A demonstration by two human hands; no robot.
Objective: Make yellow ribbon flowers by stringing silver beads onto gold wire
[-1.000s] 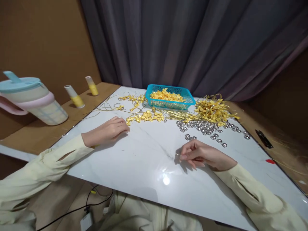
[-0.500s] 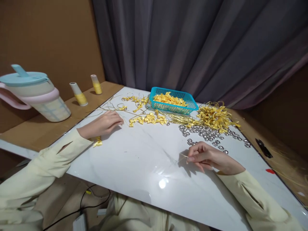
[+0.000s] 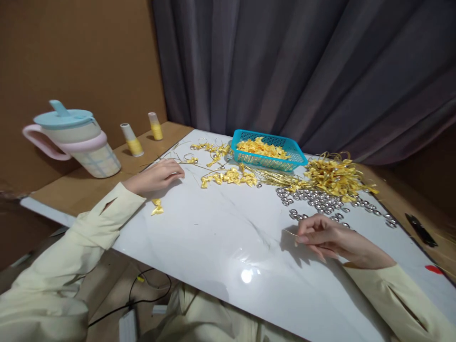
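Observation:
My right hand [image 3: 326, 237] is closed in a pinch, with a short end of thin gold cord [image 3: 290, 232] sticking out to the left of the fingertips. It hovers over the white tabletop, just in front of scattered silver rings [image 3: 322, 199]. My left hand [image 3: 158, 175] rests low over the table's left side, fingers loosely stretched and nothing visible in them. Thin gold cords [image 3: 203, 167] lie by its fingertips. Below its wrist sits a single yellow ribbon bow [image 3: 157, 207]. More yellow bows [image 3: 230, 176] form a row at mid-table.
A blue basket [image 3: 269, 164] of yellow bows stands at the back. Right of it lies a heap of bows on gold cords [image 3: 333, 175]. A lidded cup [image 3: 89, 149] and two thread spools [image 3: 132, 141] stand left. Black snips [image 3: 420, 230] lie far right.
The view has turned slightly left, so everything sits further right in the picture. My left hand has shifted a little away from the single bow. My right hand keeps its pinch on the cord.

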